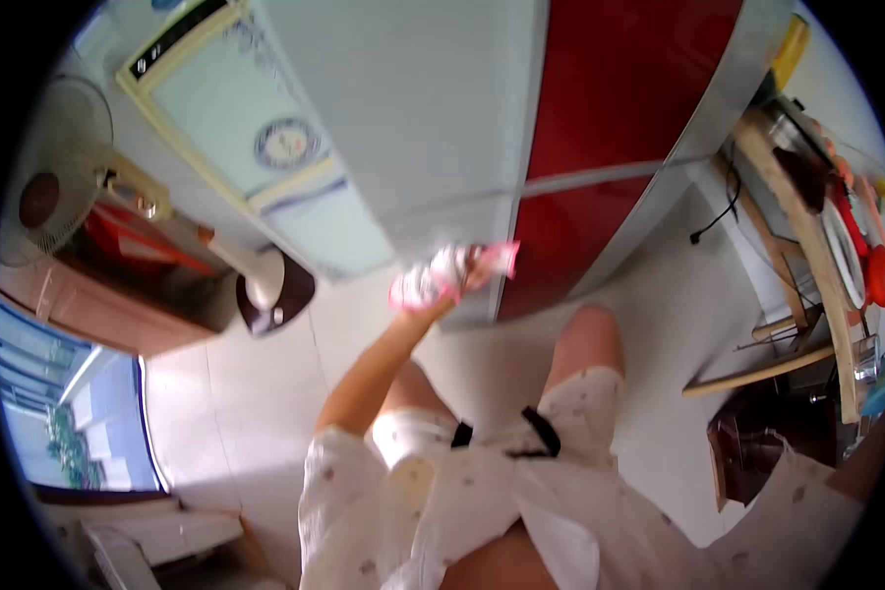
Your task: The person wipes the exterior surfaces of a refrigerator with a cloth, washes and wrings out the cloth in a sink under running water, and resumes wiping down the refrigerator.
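My left hand [478, 276] is stretched forward from its white sleeve and closed around a crinkled pink-and-white plastic packet [430, 283]. The packet sticks out on both sides of the fingers, with a pink end to the right; its contents are hidden. Behind it, close to the hand, stands a tall cabinet with a grey side [433, 108] and glossy red doors [619, 88]. Of my right arm [867, 467] only a part shows at the lower right edge; its hand is out of view.
A standing fan [265, 280] is at the left beside a wooden cabinet [98, 305]. A pale framed panel [221, 118] leans behind it. To the right, a wooden table [806, 236] holds dishes, and a black cable [720, 211] hangs near it. Pale floor tiles [256, 393] lie below.
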### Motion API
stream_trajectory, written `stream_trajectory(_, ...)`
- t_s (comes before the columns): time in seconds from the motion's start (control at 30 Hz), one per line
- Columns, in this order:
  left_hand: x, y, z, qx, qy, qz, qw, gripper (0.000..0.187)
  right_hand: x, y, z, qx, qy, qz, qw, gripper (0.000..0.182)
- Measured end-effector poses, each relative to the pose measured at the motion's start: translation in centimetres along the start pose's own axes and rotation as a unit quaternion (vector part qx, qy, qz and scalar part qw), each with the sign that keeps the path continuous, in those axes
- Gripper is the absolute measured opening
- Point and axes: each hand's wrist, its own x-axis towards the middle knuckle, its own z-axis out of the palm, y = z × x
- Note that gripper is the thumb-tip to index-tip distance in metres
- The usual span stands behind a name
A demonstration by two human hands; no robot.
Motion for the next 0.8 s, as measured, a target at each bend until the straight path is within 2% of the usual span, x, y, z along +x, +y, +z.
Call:
stream_trajectory(0.07, -0.5, -1.0, 0.5, 0.030, 0.049, 0.057, 0.997, 0.023, 0.6, -0.1, -1.5, 0.015, 0.045, 0.009, 0.999, 0.016)
stream_trajectory(0.1, -0.4, -1.0, 1.1, -0.017, 0.120, 0.100, 0.988, 0.021, 1.0, 0.0, -2.2, 0.019, 0.062, 0.005, 0.998, 0.016)
stream_trajectory(0.13, -0.4, -3.3, 1.7, -0.007, 0.095, 0.052, 0.994, 0.031, 1.5, 0.0, -2.7, 0.026, 0.082, 0.003, 0.996, 0.017)
stream_trajectory(0.17, -0.9, -3.7, 1.5, 0.106, 0.156, 0.072, 0.979, 0.038, 1.8, -0.2, -3.0, 0.033, 0.099, 0.000, 0.995, 0.017)
stream_trajectory(0.2, -1.5, -4.0, 1.3, 0.217, 0.222, 0.078, 0.947, 0.046, 2.2, -0.2, -3.3, 0.041, 0.116, -0.003, 0.992, 0.017)
stream_trajectory(0.23, -2.2, -2.3, 0.0, 0.413, 0.359, 0.142, 0.825, 0.051, 2.4, 0.1, -3.3, 0.047, 0.132, -0.002, 0.990, 0.017)
stream_trajectory(0.27, -2.0, -0.9, -1.3, 0.322, 0.394, 0.112, 0.853, 0.062, 2.7, 0.3, -3.3, 0.055, 0.148, 0.004, 0.987, 0.017)
stream_trajectory(0.3, -1.1, -1.0, -1.8, 0.138, 0.488, 0.125, 0.853, 0.068, 2.9, 1.0, -3.2, 0.063, 0.167, 0.012, 0.984, 0.017)
stream_trajectory(0.37, -1.0, -0.2, -2.1, -0.086, 0.513, -0.007, 0.854, 0.069, 2.9, 2.4, -2.4, 0.081, 0.199, 0.042, 0.976, 0.017)
stream_trajectory(0.4, -1.0, -0.5, -1.8, -0.101, 0.492, -0.052, 0.863, 0.069, 2.6, 3.3, -1.7, 0.088, 0.210, 0.059, 0.972, 0.017)
stream_trajectory(0.53, -0.7, -0.7, -2.5, -0.106, 0.504, -0.051, 0.856, 0.070, -1.9, 8.4, 3.8, 0.003, 0.207, 0.182, 0.961, 0.015)
stream_trajectory(0.57, -0.7, -0.7, -2.7, -0.105, 0.505, -0.049, 0.855, 0.070, -2.6, 9.9, 5.0, -0.057, 0.217, 0.105, 0.969, 0.013)
stream_trajectory(0.7, -1.3, -0.3, -2.7, -0.101, 0.492, -0.059, 0.863, 0.070, -3.8, 10.7, 6.3, -0.201, 0.202, 0.110, 0.952, 0.020)
stream_trajectory(0.8, -4.1, 1.1, -1.7, -0.168, 0.439, -0.077, 0.879, 0.078, -4.1, 11.6, 5.7, -0.231, 0.187, 0.109, 0.949, 0.025)
